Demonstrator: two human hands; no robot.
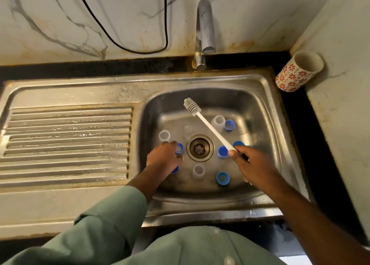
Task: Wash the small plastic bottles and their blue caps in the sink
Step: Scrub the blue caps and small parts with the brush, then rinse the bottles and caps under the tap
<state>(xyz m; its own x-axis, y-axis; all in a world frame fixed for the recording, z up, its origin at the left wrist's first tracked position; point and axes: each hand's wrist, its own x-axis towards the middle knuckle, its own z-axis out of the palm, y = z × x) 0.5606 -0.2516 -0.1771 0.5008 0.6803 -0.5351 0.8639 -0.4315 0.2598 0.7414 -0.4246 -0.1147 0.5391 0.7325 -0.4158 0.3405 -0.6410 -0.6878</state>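
The right hand (pixel 253 162) is gripping a white bottle brush (pixel 208 124), bristles raised over the sink (pixel 266 104). The left hand (pixel 163 157) is reaching down among the small plastic bottles (pixel 218 121) and blue caps (pixel 222 178) scattered around the drain (pixel 199 147); its fingers seem loosely curled, though I cannot tell whether they are holding anything.

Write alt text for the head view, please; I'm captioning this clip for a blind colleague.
A person's right hand holds a white bottle brush above a steel sink, while the left hand reaches down among small clear bottles and blue caps scattered round the drain. The tap shows no running water.
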